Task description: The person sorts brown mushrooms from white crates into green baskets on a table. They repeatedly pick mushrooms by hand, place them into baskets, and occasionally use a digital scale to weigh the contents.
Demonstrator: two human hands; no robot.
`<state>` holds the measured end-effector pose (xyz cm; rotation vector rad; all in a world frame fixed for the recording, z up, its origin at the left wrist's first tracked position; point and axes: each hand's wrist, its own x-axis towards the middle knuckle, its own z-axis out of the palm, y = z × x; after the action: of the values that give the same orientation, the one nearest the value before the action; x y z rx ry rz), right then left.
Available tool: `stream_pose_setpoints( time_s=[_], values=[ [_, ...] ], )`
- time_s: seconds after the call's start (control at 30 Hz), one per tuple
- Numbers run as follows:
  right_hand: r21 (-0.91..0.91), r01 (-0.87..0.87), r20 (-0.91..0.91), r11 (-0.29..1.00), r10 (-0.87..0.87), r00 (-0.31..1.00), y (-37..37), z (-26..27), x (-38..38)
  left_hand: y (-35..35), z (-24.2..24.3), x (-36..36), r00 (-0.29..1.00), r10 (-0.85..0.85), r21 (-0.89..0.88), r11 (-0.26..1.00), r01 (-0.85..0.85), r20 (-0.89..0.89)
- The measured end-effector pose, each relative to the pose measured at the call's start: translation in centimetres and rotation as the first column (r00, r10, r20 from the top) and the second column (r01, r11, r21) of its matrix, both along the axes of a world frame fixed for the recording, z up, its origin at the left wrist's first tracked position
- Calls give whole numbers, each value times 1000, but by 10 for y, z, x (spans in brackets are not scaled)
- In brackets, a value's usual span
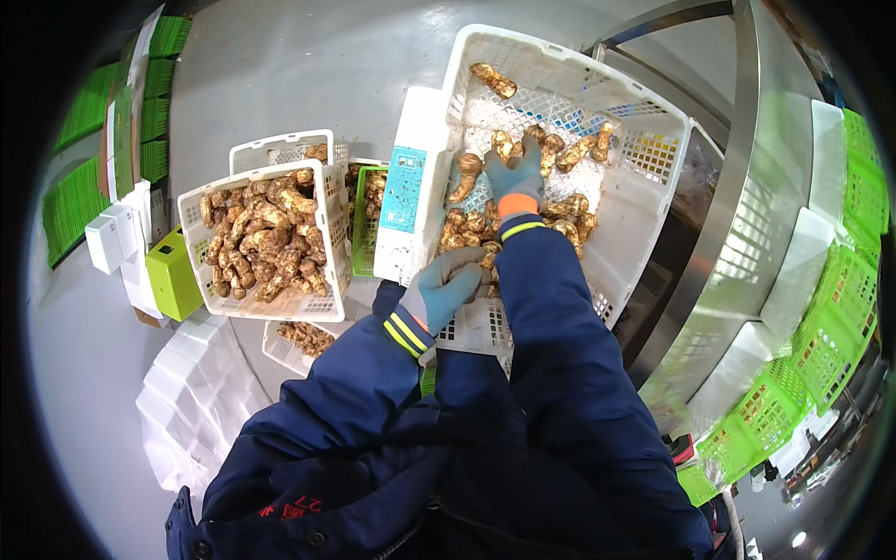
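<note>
A large white plastic crate [633, 269] stands before me, with thick-stemmed brown mushrooms, matsutake by their look, scattered on its mesh bottom. My right hand [516, 178], in a grey-and-teal glove with an orange cuff, reaches down among the mushrooms in the middle. Its thumb and fingers are spread around a mushroom [516, 150]. Over the near left part of the crate, my left hand [448, 283] has curled fingers against the mushroom pile [465, 231]; whether it grips one is hidden. A single mushroom [494, 80] lies apart in the far left corner.
To the left stands a white crate [332, 245] heaped with mushrooms, with a green crate [359, 231] beside it. A white-and-teal box [404, 185] adjoins the large crate. A steel table frame [728, 175] borders the right. Stacked green baskets [833, 315] and white foam boxes [196, 399] flank me.
</note>
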<state>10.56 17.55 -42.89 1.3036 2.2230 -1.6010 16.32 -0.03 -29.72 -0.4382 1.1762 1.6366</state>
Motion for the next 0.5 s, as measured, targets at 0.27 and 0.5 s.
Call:
stream_pose_setpoints(
  time_s=[0.27,0.5],
  values=[
    [-992,-125,-120,24,-497,860,17,74,33,2,5,-28,992,123,18,992,-123,-12],
    [-950,-267,-313,165,-451,836,7,88,32,2,1,-31,991,133,65,989,-134,18]
  ],
)
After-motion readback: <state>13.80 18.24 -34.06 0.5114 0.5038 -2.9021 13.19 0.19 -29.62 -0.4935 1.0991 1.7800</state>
